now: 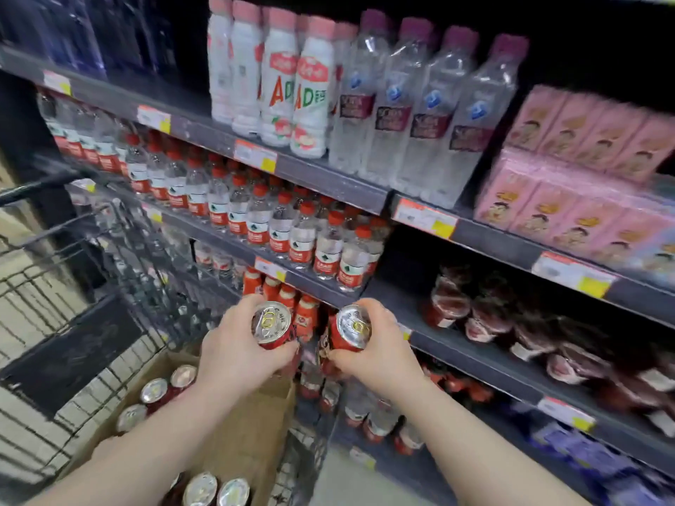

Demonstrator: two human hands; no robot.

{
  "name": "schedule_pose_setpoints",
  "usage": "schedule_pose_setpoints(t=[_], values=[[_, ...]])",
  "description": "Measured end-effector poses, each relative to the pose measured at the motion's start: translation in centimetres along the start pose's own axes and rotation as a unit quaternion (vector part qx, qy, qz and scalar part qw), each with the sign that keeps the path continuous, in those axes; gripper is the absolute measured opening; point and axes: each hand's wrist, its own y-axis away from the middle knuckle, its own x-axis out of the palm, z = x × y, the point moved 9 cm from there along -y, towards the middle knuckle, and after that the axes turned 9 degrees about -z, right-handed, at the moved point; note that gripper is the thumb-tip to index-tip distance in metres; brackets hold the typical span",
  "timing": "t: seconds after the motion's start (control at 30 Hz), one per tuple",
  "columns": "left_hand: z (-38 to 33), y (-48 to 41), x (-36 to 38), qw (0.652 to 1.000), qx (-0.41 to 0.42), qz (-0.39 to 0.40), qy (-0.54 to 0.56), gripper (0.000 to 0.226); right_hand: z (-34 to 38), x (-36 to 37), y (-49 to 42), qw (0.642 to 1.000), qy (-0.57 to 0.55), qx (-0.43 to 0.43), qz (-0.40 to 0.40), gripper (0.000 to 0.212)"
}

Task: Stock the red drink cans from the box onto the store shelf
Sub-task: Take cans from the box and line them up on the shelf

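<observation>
My left hand (233, 354) grips a red drink can (273, 325) with a silver pull-tab top. Beside it, my right hand (376, 354) grips a second red can (351, 328). Both cans are held upright in the air, close together, in front of the lower shelves. Below my left arm the cardboard box (252, 429) sits in a wire cart and holds several more red cans (157, 390). To the right, a dark shelf (475, 356) carries a blurred row of red cans (489, 315) lying toward its back, with bare room at its left front.
The black wire shopping cart (91, 286) stands at the left against the shelving. Water bottles with red caps (292, 228) fill the shelf above my hands. Higher up stand white milk-drink bottles (277, 78), clear soda-water bottles (420, 104) and pink cartons (577, 169).
</observation>
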Motion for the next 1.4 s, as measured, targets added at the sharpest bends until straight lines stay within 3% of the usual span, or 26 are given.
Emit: schedule_pose_setpoints(t=[0.37, 0.5, 0.73, 0.97, 1.13, 1.4], values=[[-24.6, 21.8, 7.5, 0.966, 0.167, 0.162, 0.111, 0.065, -9.3, -28.3, 22.9, 0.980, 0.037, 0.102, -0.166, 0.069], [-31.8, 28.8, 9.5, 0.940, 0.218, 0.232, 0.125, 0.069, -12.1, -36.2, 30.2, 0.960, 0.069, 0.143, -0.229, 0.078], [-42.3, 35.8, 12.3, 0.895, 0.286, 0.303, 0.157, 0.049, -15.5, -46.1, 37.2, 0.930, 0.090, 0.189, -0.304, 0.078], [-52.1, 38.6, 18.9, 0.863, 0.321, 0.347, 0.180, 0.061, -21.4, -55.2, 37.1, 0.909, 0.109, 0.214, -0.341, 0.072], [-59.0, 37.2, 25.2, 0.854, 0.320, 0.354, 0.209, 0.052, -26.9, -62.8, 32.8, 0.898, 0.096, 0.225, -0.365, 0.071], [-67.9, 33.9, 31.7, 0.855, 0.341, 0.332, 0.206, 0.045, -32.6, -71.9, 22.3, 0.915, 0.125, 0.186, -0.335, 0.067]])
